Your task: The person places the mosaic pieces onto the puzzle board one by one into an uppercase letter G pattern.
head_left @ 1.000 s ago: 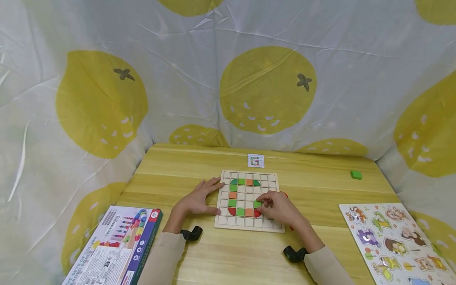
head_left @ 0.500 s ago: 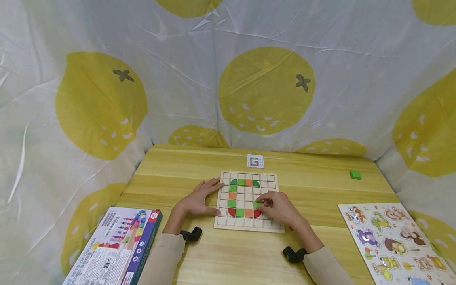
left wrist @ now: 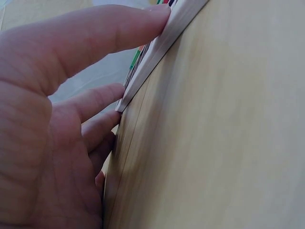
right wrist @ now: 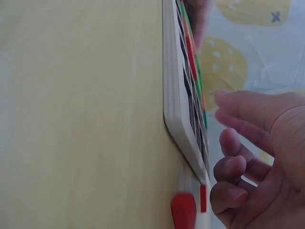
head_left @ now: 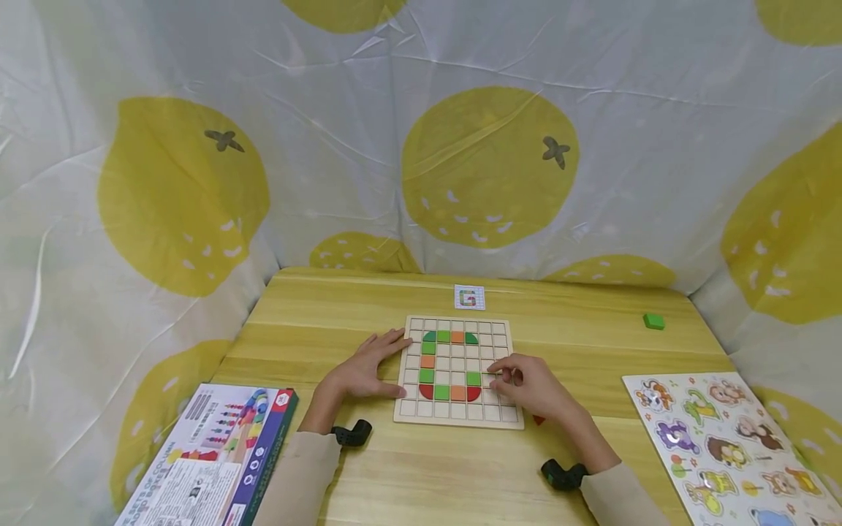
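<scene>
A wooden grid board [head_left: 454, 422] bears green, orange and red tiles, square ones and rounded corner ones. They run along the top, left side and bottom of a letter-like outline. My left hand [head_left: 367, 371] rests its thumb and spread fingertips on the board's left edge; the left wrist view shows the thumb [left wrist: 133, 28] on the rim. Just right of a green square tile [head_left: 473, 378], my right hand [head_left: 534, 383] hovers over the board. Its thumb and index are apart with nothing between them, the other fingers loosely curled, as the right wrist view shows.
Behind the board lies a small pattern card [head_left: 469, 297] with a coloured G. Red pieces [right wrist: 184, 210] lie by the board's right side, partly under my right hand. A green block [head_left: 654, 321] sits back right, an animal puzzle [head_left: 730, 446] front right, a toy box [head_left: 210, 446] front left.
My right hand has let go of the green square tile and drawn back to the right, leaving the tile in its cell. The left hand has stayed on the board's edge.
</scene>
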Demonstrator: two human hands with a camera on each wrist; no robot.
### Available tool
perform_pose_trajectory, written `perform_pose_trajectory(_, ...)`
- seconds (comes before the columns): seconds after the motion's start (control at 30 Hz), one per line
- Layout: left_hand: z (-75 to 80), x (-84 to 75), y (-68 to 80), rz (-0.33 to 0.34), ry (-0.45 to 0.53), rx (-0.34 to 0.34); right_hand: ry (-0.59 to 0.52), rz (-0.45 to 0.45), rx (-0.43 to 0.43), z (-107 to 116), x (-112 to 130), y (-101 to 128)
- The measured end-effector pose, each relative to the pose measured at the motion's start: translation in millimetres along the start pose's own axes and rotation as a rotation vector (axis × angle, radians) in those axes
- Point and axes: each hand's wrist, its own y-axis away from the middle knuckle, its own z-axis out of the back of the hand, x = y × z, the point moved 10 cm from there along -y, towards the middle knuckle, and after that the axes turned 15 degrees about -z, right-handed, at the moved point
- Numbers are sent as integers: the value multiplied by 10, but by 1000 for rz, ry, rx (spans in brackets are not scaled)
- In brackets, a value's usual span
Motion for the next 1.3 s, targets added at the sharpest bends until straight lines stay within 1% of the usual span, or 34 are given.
perform_pose_trajectory(0.23, -2, 8, 10, 13, 6, -5, -3, -37, -38, 201, -171, 119)
perform_pose_trajectory(0.5, 0, -2, 16, 9, 14, -3, 3, -66, -87, 387, -340, 269)
perform_pose_trajectory(0.63, 6, 3, 14, 15, 17, -4, -3, -61, -93, 430, -399, 336)
perform_pose_trajectory(0.77, -1, 22, 7, 19, 7, 6, -5, -39, -85, 420, -465, 395)
perform_pose_trajectory(0.87, -1, 32, 4, 18, 1, 11, -17, -28, -59, 404, -522, 426)
perform_pose_trajectory(1.0, 15, 23, -1, 9, -3, 5, -22, -5, 5, 380, -551, 466)
perform_pose_trajectory(1.17, 3, 19, 3, 2, -9, 4, -4, 75, 94, 325, -499, 550)
perform_pose_trajectory(1.23, -8, 25, 9, 4, -6, 4, -2, 103, 115, 308, -474, 574)
perform_pose_trajectory(1.3, -13, 31, 15, 10, -4, 4, -5, 113, 123, 301, -464, 580)
